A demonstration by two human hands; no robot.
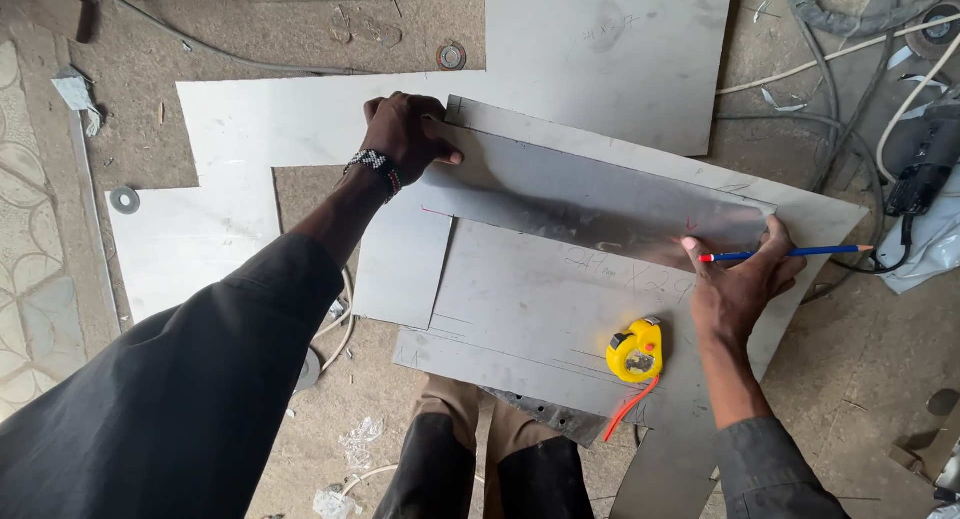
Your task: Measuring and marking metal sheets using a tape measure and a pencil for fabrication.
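My left hand (405,134) presses down on the left end of a long shiny metal strip (590,197) that lies slanted across a grey metal sheet (520,299) on the floor. My right hand (740,279) rests on the strip's right end and holds a blue pencil (790,252) with its red end at the strip's edge. A yellow tape measure (636,349) with an orange strap lies on the sheet, just left of my right wrist. Faint pencil marks show on the sheet below the strip.
Larger cut metal sheets (600,49) lie beneath and behind on the concrete floor. Cables and hoses (850,39) run at the upper right beside a dark power tool (925,164). Washers (125,200) lie at the left. My knees (490,459) are at the bottom.
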